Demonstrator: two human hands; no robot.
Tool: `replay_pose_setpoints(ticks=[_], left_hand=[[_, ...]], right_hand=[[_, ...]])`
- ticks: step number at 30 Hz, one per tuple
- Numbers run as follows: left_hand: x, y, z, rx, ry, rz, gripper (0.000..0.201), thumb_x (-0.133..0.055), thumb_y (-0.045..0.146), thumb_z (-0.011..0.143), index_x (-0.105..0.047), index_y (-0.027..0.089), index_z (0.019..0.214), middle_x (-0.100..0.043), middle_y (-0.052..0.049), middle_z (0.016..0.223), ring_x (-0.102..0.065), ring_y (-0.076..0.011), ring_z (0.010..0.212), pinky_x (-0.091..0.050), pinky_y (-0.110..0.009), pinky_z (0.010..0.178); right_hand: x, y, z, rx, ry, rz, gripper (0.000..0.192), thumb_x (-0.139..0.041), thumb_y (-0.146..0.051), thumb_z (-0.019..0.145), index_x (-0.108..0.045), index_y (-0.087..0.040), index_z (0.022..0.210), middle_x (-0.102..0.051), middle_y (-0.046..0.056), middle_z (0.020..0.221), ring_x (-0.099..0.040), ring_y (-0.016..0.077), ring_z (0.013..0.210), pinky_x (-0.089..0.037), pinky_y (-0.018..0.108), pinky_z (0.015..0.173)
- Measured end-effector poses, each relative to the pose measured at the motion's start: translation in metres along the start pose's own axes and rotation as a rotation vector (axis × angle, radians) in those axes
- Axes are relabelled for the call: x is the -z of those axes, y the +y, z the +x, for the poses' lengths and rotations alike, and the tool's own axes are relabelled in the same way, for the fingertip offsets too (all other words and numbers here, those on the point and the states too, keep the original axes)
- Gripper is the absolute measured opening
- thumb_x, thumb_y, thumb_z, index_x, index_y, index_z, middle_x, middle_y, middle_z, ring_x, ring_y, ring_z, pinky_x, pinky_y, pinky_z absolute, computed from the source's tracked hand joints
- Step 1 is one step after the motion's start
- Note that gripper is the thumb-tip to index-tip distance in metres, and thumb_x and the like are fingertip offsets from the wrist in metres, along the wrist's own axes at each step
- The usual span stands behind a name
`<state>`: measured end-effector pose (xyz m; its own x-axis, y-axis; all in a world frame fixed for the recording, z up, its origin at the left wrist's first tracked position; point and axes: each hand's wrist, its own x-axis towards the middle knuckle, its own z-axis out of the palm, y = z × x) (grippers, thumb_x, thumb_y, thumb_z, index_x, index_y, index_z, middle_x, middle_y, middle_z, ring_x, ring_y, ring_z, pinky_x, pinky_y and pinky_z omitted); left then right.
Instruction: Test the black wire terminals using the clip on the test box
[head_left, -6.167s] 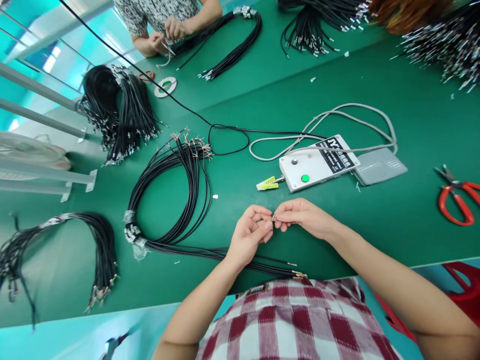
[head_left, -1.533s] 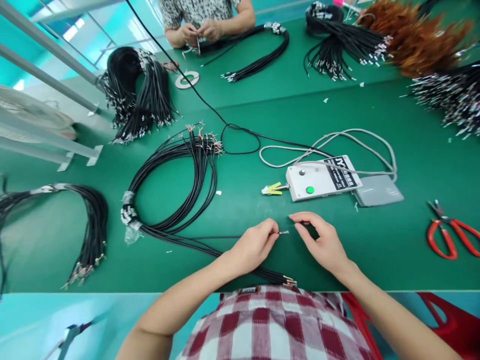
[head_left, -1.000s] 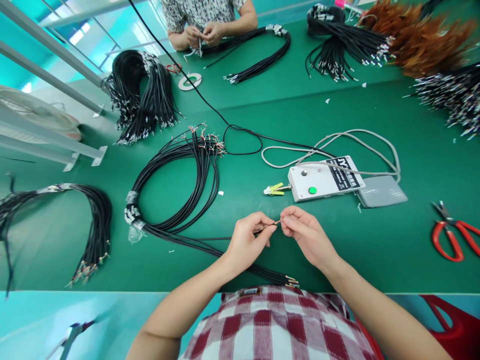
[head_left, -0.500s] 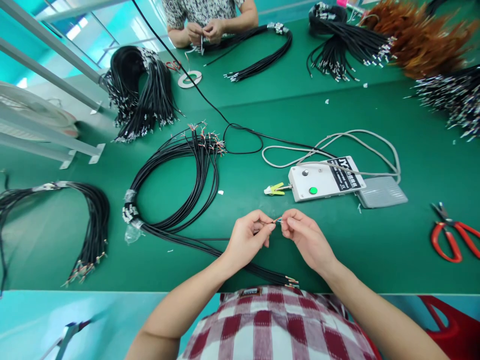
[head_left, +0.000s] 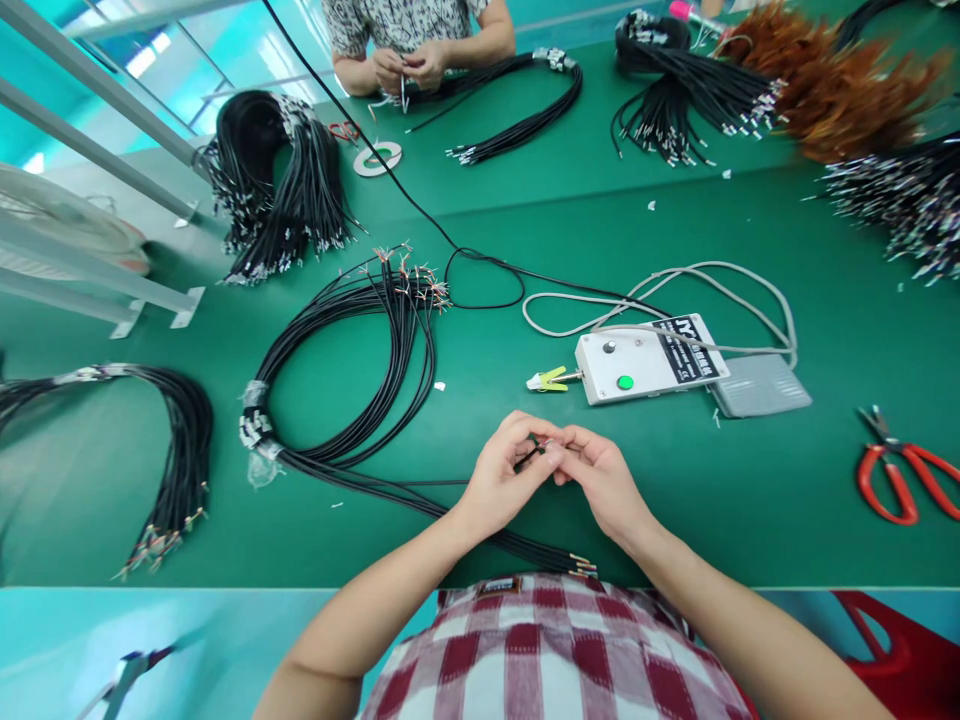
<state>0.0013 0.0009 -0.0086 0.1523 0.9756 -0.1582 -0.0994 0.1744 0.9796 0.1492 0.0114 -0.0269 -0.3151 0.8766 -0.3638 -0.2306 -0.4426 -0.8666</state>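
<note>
My left hand (head_left: 504,478) is closed on a thin black cable (head_left: 529,456), part of which shows between its fingers. My right hand (head_left: 604,478) pinches at the stripped end of the same cable, its fingertips touching those of the left. The fine wires at that end are mostly covered by the fingers. To the left lies a coiled bundle of black cables (head_left: 289,325) bound with tape, its upper ends fanned into bare coloured wires. Several stripped cable ends (head_left: 581,566) from that bundle reach under my left forearm to the table edge.
A white box with a green button (head_left: 611,365) and yellow-tipped head sits beyond my hands, beside a grey pedal (head_left: 763,386). Red-handled pliers (head_left: 889,470) lie right. More cable bundles (head_left: 184,430) surround the green table (head_left: 750,500). Another person's hands (head_left: 409,70) work opposite.
My hands have come together, the right moving left until the fingertips meet. The coloured wires that showed between them are now mostly hidden. The view has shifted slightly.
</note>
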Motion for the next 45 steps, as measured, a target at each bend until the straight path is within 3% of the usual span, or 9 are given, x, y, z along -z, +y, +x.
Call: replay_pose_setpoints(ticks=[3, 8, 13, 17, 22, 28, 31, 35, 45], left_hand=[[-0.005, -0.004, 0.005, -0.022, 0.108, -0.021, 0.025, -0.072, 0.037, 0.083, -0.064, 0.014, 0.083, -0.054, -0.003, 0.09, -0.055, -0.0051, 0.055, -0.045, -0.021, 0.049], [-0.005, -0.012, 0.003, 0.066, 0.14, -0.013, 0.027, -0.063, 0.044, 0.089, -0.052, 0.018, 0.088, -0.052, 0.005, 0.062, -0.055, -0.009, 0.048, -0.043, -0.021, 0.047], [-0.001, -0.019, -0.004, -0.058, 0.138, 0.271, 0.018, -0.055, 0.037, 0.095, -0.056, 0.019, 0.092, -0.054, 0.002, 0.075, -0.053, -0.0079, 0.055, -0.041, -0.021, 0.052], [-0.001, -0.022, 0.0, -0.013, 0.183, 0.147, 0.02, -0.056, 0.037, 0.094, -0.054, 0.019, 0.086, -0.045, 0.005, 0.063, -0.04, -0.0075, 0.051, -0.032, -0.021, 0.048], [-0.001, -0.023, 0.006, 0.004, 0.193, 0.094, 0.023, -0.059, 0.038, 0.092, -0.053, 0.019, 0.083, -0.048, 0.004, 0.065, -0.042, -0.0081, 0.053, -0.034, -0.021, 0.05], [0.006, -0.022, 0.01, -0.201, 0.155, 0.48, 0.014, -0.052, 0.025, 0.095, -0.056, 0.019, 0.083, -0.056, -0.002, 0.082, -0.054, -0.014, 0.075, -0.044, -0.026, 0.067], [0.013, -0.021, 0.018, -0.194, 0.189, 0.485, 0.015, -0.051, 0.024, 0.094, -0.055, 0.019, 0.081, -0.056, -0.002, 0.08, -0.053, -0.0133, 0.072, -0.042, -0.025, 0.064], [0.023, -0.023, 0.033, -0.04, 0.222, 0.241, 0.019, -0.055, 0.034, 0.093, -0.052, 0.019, 0.082, -0.047, 0.004, 0.064, -0.04, -0.0082, 0.051, -0.029, -0.022, 0.048], [0.035, -0.026, 0.053, -0.019, 0.307, 0.242, 0.017, -0.057, 0.028, 0.09, -0.048, 0.019, 0.078, -0.04, 0.006, 0.056, -0.034, -0.0067, 0.046, -0.021, -0.022, 0.045]], right_hand=[[0.003, -0.002, 0.0, 0.03, -0.021, -0.079, 0.028, -0.072, -0.047, 0.081, -0.064, -0.021, 0.077, -0.059, -0.002, 0.062, -0.05, 0.0121, 0.057, -0.043, 0.028, 0.059], [0.008, -0.003, 0.004, 0.109, -0.062, -0.224, 0.029, -0.066, -0.048, 0.086, -0.06, -0.021, 0.079, -0.06, -0.002, 0.064, -0.056, 0.0137, 0.059, -0.046, 0.029, 0.059], [0.014, 0.001, 0.005, 0.257, -0.028, -0.459, 0.02, -0.057, -0.038, 0.094, -0.06, -0.021, 0.083, -0.061, 0.0, 0.078, -0.059, 0.0134, 0.063, -0.048, 0.029, 0.063], [0.023, -0.003, 0.004, 0.357, 0.001, -0.636, 0.017, -0.054, -0.033, 0.097, -0.061, -0.023, 0.086, -0.063, 0.001, 0.081, -0.062, 0.015, 0.069, -0.049, 0.029, 0.067], [0.028, -0.015, 0.004, 0.679, 0.082, -1.147, 0.019, -0.057, -0.035, 0.097, -0.063, -0.022, 0.109, -0.071, 0.006, 0.102, -0.065, 0.0184, 0.082, -0.044, 0.035, 0.077], [0.025, -0.03, 0.015, 0.938, -0.085, -1.598, 0.025, -0.048, -0.026, 0.102, -0.069, -0.022, 0.089, -0.073, 0.002, 0.084, -0.062, 0.0174, 0.075, -0.035, 0.037, 0.072], [0.026, -0.044, 0.027, 0.959, -0.069, -1.663, 0.019, -0.051, -0.026, 0.1, -0.069, -0.022, 0.096, -0.075, 0.004, 0.096, -0.062, 0.0216, 0.091, -0.034, 0.039, 0.076], [0.026, -0.057, 0.052, 0.873, 0.008, -1.774, 0.018, -0.055, -0.02, 0.096, -0.065, -0.017, 0.11, -0.069, 0.012, 0.118, -0.054, 0.0313, 0.113, -0.033, 0.047, 0.086], [0.028, -0.052, 0.08, 0.86, -0.049, -1.847, 0.027, -0.043, -0.009, 0.095, -0.062, -0.023, 0.083, -0.066, 0.004, 0.08, -0.055, 0.0225, 0.094, -0.029, 0.048, 0.095]])
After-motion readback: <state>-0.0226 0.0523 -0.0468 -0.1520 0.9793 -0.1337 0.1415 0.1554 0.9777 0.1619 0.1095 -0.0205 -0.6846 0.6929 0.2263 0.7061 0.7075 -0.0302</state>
